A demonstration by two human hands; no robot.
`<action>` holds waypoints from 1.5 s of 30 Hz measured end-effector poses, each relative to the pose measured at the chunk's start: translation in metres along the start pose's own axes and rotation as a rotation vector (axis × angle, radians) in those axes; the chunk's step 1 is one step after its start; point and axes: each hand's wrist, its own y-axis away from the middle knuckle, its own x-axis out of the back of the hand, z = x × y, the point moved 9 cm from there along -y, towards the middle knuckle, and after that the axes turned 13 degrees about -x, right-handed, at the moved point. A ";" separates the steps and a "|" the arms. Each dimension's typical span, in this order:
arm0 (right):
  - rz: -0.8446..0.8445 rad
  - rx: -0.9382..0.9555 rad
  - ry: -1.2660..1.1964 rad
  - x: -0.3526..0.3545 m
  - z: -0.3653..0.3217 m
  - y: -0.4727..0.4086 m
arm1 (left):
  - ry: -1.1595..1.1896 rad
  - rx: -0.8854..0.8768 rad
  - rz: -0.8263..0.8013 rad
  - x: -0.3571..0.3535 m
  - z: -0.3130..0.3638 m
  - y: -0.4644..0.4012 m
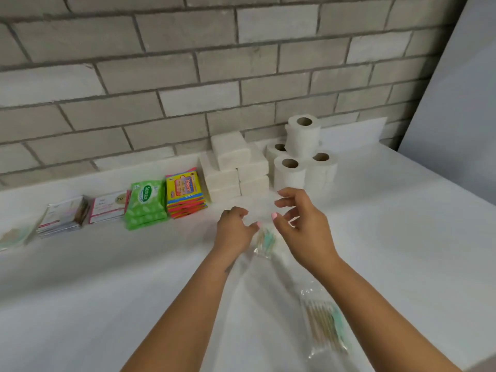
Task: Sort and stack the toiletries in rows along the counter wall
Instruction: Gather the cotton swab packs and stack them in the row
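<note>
Along the brick wall runs a row on the white counter [107, 277]: silver sachets [64, 216], a white-pink box [108, 206], green wipe packs [145, 204], yellow packs [185, 193], white tissue packs [236, 165] and toilet rolls [303, 154]. A clear packet of cotton buds [265, 238] lies between my hands. My left hand [234, 229] hovers beside it with curled fingers, holding nothing that I can see. My right hand [303, 224] hangs above it, fingers spread. Another clear bud packet [324, 324] lies under my right forearm.
A further clear packet [13, 236] lies at the far left edge of the row. A white panel [456, 103] leans at the right, closing off that side of the counter.
</note>
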 end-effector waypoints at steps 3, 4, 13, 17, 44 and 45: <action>0.028 -0.032 0.012 0.025 0.019 0.004 | -0.166 0.100 -0.122 -0.027 -0.004 -0.004; 0.031 -0.045 0.014 0.032 0.025 0.005 | -0.222 0.124 -0.157 -0.034 -0.006 -0.005; -0.035 -0.167 0.076 0.062 0.065 0.011 | -0.284 0.181 -0.258 -0.054 -0.007 -0.011; -0.292 -0.272 0.332 0.042 0.090 0.017 | -0.211 0.190 -0.321 -0.056 -0.006 -0.006; -0.562 -0.262 0.374 -0.026 0.065 -0.009 | 0.888 0.530 -0.088 -0.027 -0.038 0.062; -0.552 -0.242 0.353 -0.030 0.054 -0.013 | 0.894 0.538 -0.088 -0.026 -0.038 0.064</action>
